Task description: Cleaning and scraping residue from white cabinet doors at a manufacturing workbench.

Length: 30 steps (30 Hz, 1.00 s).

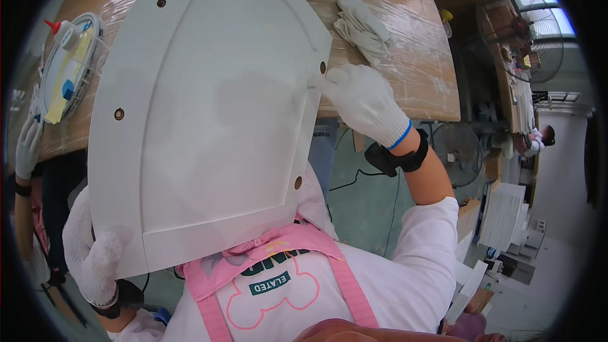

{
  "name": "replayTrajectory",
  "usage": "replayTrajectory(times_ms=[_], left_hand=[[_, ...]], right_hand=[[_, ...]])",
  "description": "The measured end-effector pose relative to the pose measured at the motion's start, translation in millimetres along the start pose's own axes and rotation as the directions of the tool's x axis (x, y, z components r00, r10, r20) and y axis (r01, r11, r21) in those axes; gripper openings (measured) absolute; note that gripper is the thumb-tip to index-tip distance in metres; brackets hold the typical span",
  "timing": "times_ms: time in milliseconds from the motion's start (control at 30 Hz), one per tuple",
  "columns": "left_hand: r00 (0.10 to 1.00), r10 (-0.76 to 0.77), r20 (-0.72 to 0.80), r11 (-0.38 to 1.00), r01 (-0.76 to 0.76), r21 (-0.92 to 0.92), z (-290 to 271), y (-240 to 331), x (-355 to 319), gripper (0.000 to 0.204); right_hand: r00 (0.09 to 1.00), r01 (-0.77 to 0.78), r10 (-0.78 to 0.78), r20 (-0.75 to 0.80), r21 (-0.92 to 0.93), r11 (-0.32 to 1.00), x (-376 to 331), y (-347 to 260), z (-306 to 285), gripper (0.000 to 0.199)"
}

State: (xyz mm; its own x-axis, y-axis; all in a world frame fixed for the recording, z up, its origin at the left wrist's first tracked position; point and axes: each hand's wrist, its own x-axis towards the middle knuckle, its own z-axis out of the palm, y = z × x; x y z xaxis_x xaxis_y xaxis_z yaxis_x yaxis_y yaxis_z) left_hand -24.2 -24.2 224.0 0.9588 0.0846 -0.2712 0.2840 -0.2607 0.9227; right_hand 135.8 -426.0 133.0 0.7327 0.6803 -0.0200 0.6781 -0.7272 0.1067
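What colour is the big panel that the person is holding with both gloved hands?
White: the panel is plain white with small round holes near its edges, seen best in the head view.

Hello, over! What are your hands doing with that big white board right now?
Left hand in a white glove grips the white cabinet door panel at its lower corner. Right hand pinches its right edge. Spare gloves lie on the workbench behind.

left hand (95,256): white knit glove, fingers curled round lower left corner of white cabinet door panel (209,107), black wristband | right hand (361,101): white glove, fingertips pinching panel's right edge, black wrist strap, forearm bare, elbow bent
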Motion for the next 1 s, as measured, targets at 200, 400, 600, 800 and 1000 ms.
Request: replayTrajectory(times_ms=[200,400,600,800,1000], left_hand=[[0.998,0.025,0.055,0.999,-0.027,0.038,-9,-2,-2,0.075],[0.995,0.008,0.098,0.999,-0.012,0.043,-5,5,0,0.077],[0.997,0.026,0.078,0.999,-0.029,0.035,-3,6,-2,0.078],[0.997,0.006,0.077,0.999,-0.010,0.044,-3,8,-3,0.078],[0.998,-0.001,0.060,0.999,-0.002,0.043,-3,7,-4,0.076]], right_hand=[[0.999,-0.027,0.023,-0.038,-0.094,0.995,1,-2,-1,0.018],[0.996,-0.051,0.043,-0.080,-0.094,0.994,6,5,3,0.017],[1.000,-0.006,0.006,0.000,-0.067,0.998,3,1,-2,0.017],[1.000,-0.024,0.023,-0.021,-0.057,0.998,0,-2,1,0.018],[0.999,-0.040,0.037,-0.026,-0.113,0.993,4,4,-1,0.031]])
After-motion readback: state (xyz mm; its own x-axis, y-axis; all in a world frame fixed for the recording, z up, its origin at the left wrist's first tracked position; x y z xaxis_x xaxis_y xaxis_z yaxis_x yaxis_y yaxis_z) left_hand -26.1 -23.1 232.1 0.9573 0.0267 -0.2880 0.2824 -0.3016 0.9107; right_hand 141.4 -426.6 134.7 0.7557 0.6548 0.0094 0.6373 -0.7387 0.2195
